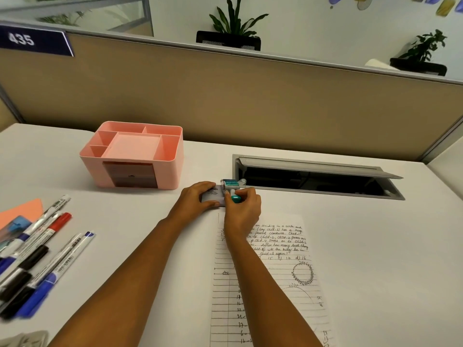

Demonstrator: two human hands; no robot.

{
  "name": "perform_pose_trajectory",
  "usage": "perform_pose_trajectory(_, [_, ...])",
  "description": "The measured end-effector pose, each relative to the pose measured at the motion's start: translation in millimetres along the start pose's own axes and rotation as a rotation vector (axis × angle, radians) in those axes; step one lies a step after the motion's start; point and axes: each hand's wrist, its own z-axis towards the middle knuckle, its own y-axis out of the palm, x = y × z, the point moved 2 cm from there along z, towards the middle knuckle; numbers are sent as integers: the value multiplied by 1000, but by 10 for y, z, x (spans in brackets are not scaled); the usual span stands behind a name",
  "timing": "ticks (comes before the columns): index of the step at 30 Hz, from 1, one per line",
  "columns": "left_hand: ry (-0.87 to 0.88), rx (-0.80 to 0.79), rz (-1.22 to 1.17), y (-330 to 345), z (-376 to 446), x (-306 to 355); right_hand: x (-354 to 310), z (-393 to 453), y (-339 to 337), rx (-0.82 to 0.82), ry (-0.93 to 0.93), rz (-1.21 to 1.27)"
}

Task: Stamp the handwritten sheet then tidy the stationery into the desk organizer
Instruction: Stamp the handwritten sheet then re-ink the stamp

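Observation:
The lined handwritten sheet [280, 279] lies on the white desk in front of me, partly under my forearms. Just beyond its top edge my left hand [198, 197] grips a small dark ink pad case [215, 195] by its sides. My right hand [243, 204] pinches a teal and white stamp [231, 187], whose teal face is tilted up beside the case. The pink desk organizer [132, 156] stands at the back left with its top compartments bare. Several markers [42, 251], red, black and blue, lie at the left edge.
An open cable hatch [318, 176] gapes in the desk just right of my hands. An orange paper [22, 211] and a small blue card [15, 227] lie by the markers. A beige partition wall [250, 101] closes the back of the desk.

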Motion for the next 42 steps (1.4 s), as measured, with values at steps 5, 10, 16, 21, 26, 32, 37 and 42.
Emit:
perform_pose_trajectory(5, [-5, -2, -18, -3, -8, -4, 5, -10, 19, -38, -75, -77])
perform_pose_trajectory(10, [-15, -6, -34, -1, -16, -5, 23, -25, 62, -57, -139, -146])
perform_pose_trajectory(16, [-15, -11, -45, -10, -15, 4, 63, -17, 75, -74, -163, -205])
perform_pose_trajectory(21, [-21, -14, -56, -12, -23, 13, 64, -19, 80, -79, -187, -218])
perform_pose_trajectory(26, [-23, -15, -61, -12, -28, 19, 69, -20, 77, -81, -205, -221])
perform_pose_trajectory(32, [-19, -29, -51, -10, -35, 18, 66, -32, 55, -76, -220, -225])
perform_pose_trajectory(37, [-23, -47, -45, -17, -41, 29, 51, -23, 52, -85, -223, -242])
perform_pose_trajectory(42, [-34, -59, -37, 2, -73, 42, 34, -28, 56, -74, -199, -235])
